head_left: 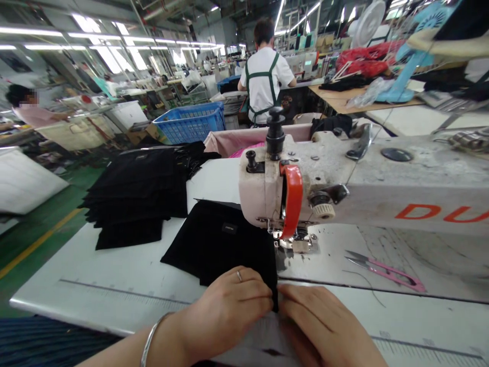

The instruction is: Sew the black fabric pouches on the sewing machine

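Note:
A black fabric piece (pixel 217 244) with a small label lies on the white table, reaching under the sewing machine (pixel 344 178) and its presser foot (pixel 298 243). My left hand (pixel 229 311), with a ring and a bracelet, is curled on the near edge of the fabric. My right hand (pixel 324 326) rests just to its right, fingertips pinching the same fabric edge. Both hands meet at the cloth's near corner, in front of the needle.
A stack of black fabric pieces (pixel 137 193) lies at the table's left. Pink thread snips (pixel 385 270) lie to the right of the needle. A blue basket (pixel 191 122) and a person in a green apron (pixel 265 76) are behind.

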Available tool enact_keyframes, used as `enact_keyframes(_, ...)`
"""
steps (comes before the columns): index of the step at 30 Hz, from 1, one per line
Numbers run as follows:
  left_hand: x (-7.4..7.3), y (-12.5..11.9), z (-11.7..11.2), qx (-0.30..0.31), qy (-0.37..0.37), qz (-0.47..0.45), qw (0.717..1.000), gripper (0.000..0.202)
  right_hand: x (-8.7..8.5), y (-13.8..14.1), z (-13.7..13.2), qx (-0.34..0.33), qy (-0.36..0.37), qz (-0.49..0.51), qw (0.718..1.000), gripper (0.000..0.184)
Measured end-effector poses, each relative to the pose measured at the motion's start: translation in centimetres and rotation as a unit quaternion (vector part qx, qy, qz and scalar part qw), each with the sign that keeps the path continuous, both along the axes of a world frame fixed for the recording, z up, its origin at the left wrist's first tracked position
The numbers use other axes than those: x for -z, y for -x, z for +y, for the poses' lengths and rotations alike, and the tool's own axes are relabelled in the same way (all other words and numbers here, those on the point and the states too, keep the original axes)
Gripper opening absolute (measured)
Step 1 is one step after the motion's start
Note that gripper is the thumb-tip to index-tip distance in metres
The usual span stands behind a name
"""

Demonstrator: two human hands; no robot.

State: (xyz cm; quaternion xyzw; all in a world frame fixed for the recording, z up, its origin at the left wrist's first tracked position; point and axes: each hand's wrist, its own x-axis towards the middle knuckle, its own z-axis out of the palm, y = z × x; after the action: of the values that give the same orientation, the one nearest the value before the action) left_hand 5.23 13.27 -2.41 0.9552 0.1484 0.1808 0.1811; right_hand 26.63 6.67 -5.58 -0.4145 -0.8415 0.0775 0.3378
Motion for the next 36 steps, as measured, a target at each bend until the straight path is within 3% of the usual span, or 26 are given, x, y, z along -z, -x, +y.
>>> enact_keyframes(5, -0.3, 0.4, 0.6, -0.003, 0.003, 0.036, 0.999, 0.024, 0.1, -0.2, 0.7, -0.024, -0.018, -0.021, 0.999, 0.026)
enact_keyframes(16, 0.5, 0.0, 4.6, -0.024, -0.001, -0.032, 0.999, 0.029, -1.9, -0.5, 3.9, -0.001, -0.004, -0.062, 0.998, 0.022)
enact_keyframes(27, 1.6, -1.0, 8.3, -0.095, -0.025, -0.040, 0.994, 0.028, -0.4, -1.2, 6.5, 0.066, 0.063, -0.150, 0.984, 0.034)
enact_keyframes(36, 2.0, -1.6, 9.8, -0.135, -0.072, -0.033, 0.988, 0.023, 0.3, -1.0, 6.6, 0.082, 0.044, -0.140, 0.986, 0.029)
